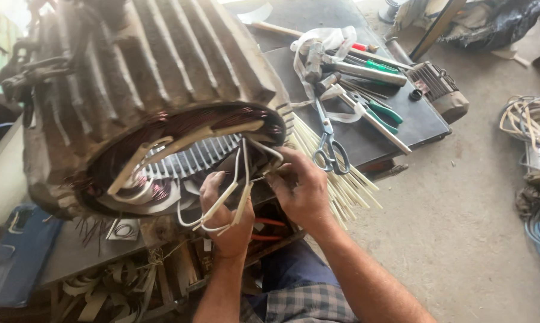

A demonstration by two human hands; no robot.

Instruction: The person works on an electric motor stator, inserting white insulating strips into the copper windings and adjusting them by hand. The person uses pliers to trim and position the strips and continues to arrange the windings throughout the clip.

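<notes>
Hands together at the ribbed grey motor stator (162,66): left hand (222,209) grips white sleeved leads (234,191); right hand (303,188) pinches them.

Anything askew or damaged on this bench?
Scissors lie on a loose fan of pale sticks that overhangs the dark table edge. Beyond them, tools are piled crisscross. The motor stator shows no visible damage.

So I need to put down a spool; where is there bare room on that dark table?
The dark table is bare along its right edge beyond the pliers, and at the far middle. Crowded: the tool pile, scissors, and the strips by the right hand.
</notes>
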